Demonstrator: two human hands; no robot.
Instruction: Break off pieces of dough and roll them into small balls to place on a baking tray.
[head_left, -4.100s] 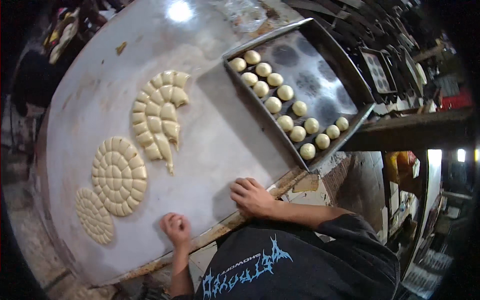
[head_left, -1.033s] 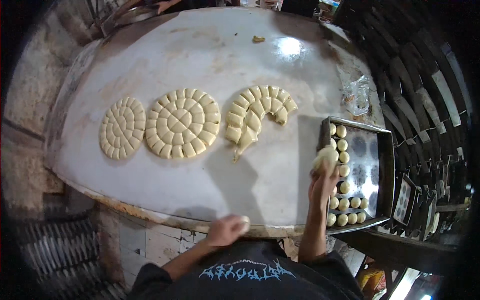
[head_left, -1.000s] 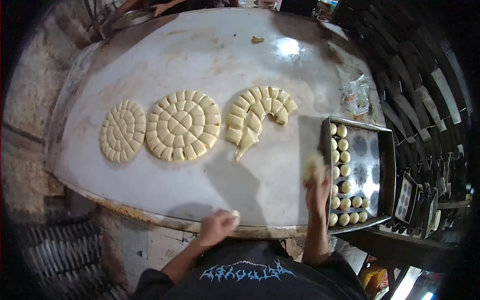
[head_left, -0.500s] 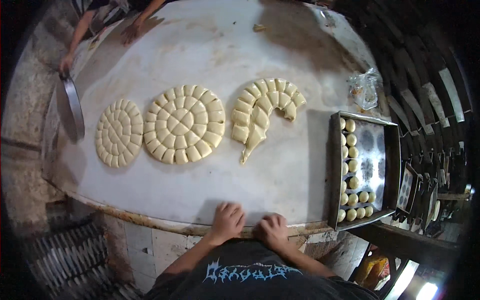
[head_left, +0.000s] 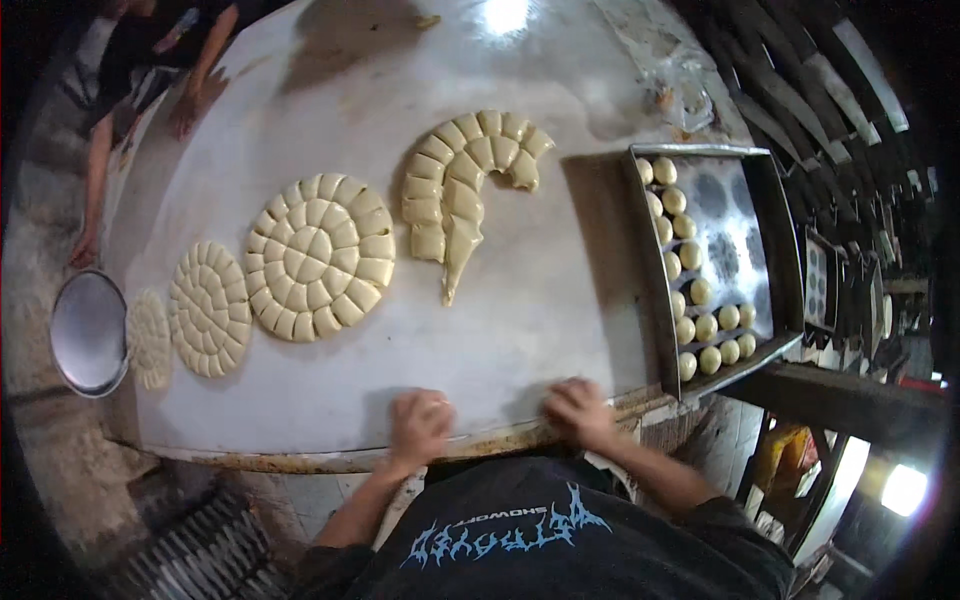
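My left hand [head_left: 421,430] is curled on the pale worktable [head_left: 480,360] near its front edge, blurred, its contents unclear. My right hand [head_left: 578,412] rests to its right with fingers curled down, hiding whatever is under them. Above my hands lie a curved, partly broken cut dough piece [head_left: 462,190], a large segmented dough disc [head_left: 318,255], a medium one [head_left: 208,310] and a small one [head_left: 148,338]. At the right a metal tray [head_left: 785,260] holds several round dough balls [head_left: 705,327] along its left and near sides.
At the upper left a co-worker's arm [head_left: 97,190] reaches down to a round metal pan [head_left: 88,335] at the table's left edge. A clear plastic bag [head_left: 685,100] lies at the back right. Dark racks with metal trays [head_left: 820,280] stand beyond the right edge.
My right hand has left the tray for the table. Since half a second ago my hands have moved apart. The co-worker's pan is lower, and a small dough disc now shows beside it.
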